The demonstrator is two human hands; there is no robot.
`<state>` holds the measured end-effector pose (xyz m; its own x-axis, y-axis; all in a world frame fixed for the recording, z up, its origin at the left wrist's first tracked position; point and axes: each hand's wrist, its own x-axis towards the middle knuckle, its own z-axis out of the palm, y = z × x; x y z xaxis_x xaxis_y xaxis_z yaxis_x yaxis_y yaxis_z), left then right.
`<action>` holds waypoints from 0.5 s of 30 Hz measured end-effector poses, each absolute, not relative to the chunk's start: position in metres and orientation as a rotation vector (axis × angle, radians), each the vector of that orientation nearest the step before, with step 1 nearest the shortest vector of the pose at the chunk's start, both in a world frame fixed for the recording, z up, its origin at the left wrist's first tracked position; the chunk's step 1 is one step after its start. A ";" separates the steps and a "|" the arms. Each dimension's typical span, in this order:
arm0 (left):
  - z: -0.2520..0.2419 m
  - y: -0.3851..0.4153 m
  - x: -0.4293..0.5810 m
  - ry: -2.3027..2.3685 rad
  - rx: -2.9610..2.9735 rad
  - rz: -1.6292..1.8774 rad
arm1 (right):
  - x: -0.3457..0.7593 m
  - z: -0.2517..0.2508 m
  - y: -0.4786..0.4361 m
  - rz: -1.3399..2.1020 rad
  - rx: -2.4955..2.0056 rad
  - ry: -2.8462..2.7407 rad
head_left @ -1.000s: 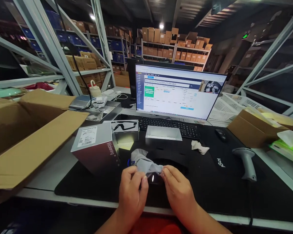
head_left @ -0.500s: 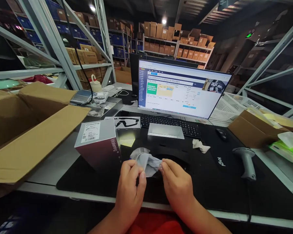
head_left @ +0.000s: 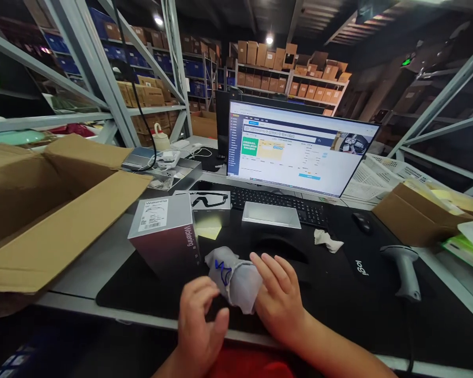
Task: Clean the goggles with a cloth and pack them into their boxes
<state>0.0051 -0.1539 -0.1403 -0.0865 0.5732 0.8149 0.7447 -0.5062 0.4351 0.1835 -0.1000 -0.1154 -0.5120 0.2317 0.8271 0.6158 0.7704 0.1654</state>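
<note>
A pale grey, thin drawstring pouch (head_left: 242, 283) with a blue cord is bunched above the black desk mat, narrowed at its middle. At its right end my right hand (head_left: 281, 299) holds it, fingers stretched along the fabric and the thumb hidden behind. My left hand (head_left: 200, 317) is just left of the pouch, fingers bent and thumb apart, with nothing in it. Beyond the left hand stands a silver and dark red box (head_left: 163, 236) with a white label. Next to that box is a smaller box (head_left: 213, 210) printed with black glasses.
An open carton (head_left: 74, 226) fills the left side. Behind the pouch are a silver tray-like box (head_left: 271, 215), a keyboard (head_left: 268, 198) and a monitor (head_left: 295, 152). To the right lie a crumpled tissue (head_left: 328, 240), a mouse (head_left: 361, 222) and a barcode scanner (head_left: 404, 265).
My left hand has let go of the pouch and opened. The pouch has turned so its blue cord shows, and my right hand has shifted its hold with fingers straighter. The view has shifted slightly.
</note>
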 end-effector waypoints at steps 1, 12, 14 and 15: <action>-0.142 -0.151 0.001 -1.563 -1.973 -1.627 | 0.184 -0.117 -0.101 -0.548 -0.634 -2.087; -0.130 -0.146 0.032 -1.180 -2.209 -1.552 | 0.184 -0.107 -0.100 -0.475 -0.639 -2.049; -0.127 -0.146 0.039 -1.073 -2.321 -1.589 | 0.188 -0.103 -0.096 -0.427 -0.608 -2.083; -0.126 -0.146 0.041 -1.062 -2.358 -1.613 | 0.191 -0.103 -0.094 -0.409 -0.595 -2.098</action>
<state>0.0409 -0.1458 -0.1260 0.1989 0.4884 0.8496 0.5874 -0.7534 0.2956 0.1909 -0.0938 -0.1026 -0.4880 0.2595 0.8334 0.5536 0.8302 0.0656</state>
